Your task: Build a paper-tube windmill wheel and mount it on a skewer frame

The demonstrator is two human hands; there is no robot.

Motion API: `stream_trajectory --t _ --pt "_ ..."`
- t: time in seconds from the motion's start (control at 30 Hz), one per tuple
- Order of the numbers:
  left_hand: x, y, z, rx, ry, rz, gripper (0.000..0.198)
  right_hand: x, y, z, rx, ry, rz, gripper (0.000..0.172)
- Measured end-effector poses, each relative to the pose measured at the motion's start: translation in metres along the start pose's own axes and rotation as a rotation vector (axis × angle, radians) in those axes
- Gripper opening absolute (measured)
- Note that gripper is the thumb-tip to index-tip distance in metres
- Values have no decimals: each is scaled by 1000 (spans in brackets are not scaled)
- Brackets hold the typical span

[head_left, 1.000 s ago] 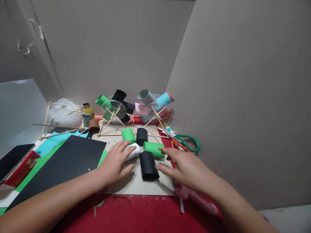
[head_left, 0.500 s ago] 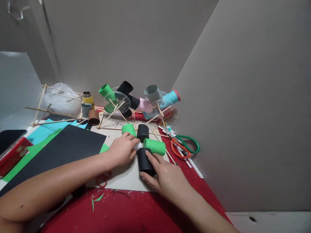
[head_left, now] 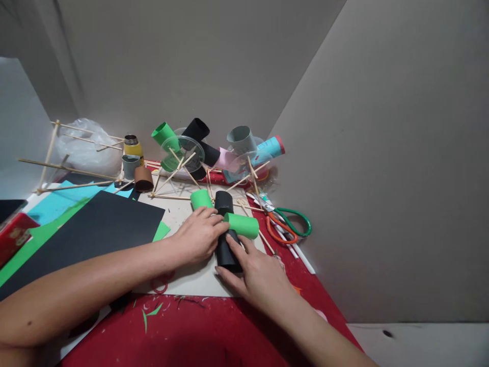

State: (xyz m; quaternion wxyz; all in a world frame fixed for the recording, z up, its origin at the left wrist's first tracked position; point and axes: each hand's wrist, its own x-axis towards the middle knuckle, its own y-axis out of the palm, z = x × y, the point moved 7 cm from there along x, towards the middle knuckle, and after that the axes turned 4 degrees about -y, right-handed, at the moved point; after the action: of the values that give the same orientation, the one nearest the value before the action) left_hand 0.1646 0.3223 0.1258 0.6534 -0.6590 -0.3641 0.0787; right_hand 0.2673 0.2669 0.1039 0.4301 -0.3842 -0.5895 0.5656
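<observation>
A cluster of paper tubes lies on a beige board (head_left: 191,280): a green tube (head_left: 201,199), a black tube (head_left: 223,202), a second green tube (head_left: 242,225) and a larger black tube (head_left: 226,252). My left hand (head_left: 198,235) is curled over the cluster's middle, where a white piece showed earlier; it is now hidden. My right hand (head_left: 255,270) grips the larger black tube from the right, thumb under it, fingers on top. Both hands press against the tubes.
Behind stand two stick-and-tube wheels (head_left: 183,153) (head_left: 244,153), a stick frame (head_left: 57,158), a plastic bag (head_left: 87,148) and small cups (head_left: 137,173). Scissors (head_left: 286,224) lie right. Black paper (head_left: 91,229), green and blue sheets lie left. Cardboard walls enclose the red table (head_left: 214,331).
My right hand came in from the right and closed on the larger black tube. My left hand closed over the white piece at the cluster's centre. The view shifted slightly.
</observation>
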Motion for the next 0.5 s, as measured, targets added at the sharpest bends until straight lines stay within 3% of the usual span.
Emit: stream_trajectory --t 0.3,0.5 --pt "-2 11 -7 196 165 -21 26 -4 4 -6 77 -42 -10 70" --pt "-4 12 -8 267 199 -20 30 -12 3 -24 339 -124 -46 68"
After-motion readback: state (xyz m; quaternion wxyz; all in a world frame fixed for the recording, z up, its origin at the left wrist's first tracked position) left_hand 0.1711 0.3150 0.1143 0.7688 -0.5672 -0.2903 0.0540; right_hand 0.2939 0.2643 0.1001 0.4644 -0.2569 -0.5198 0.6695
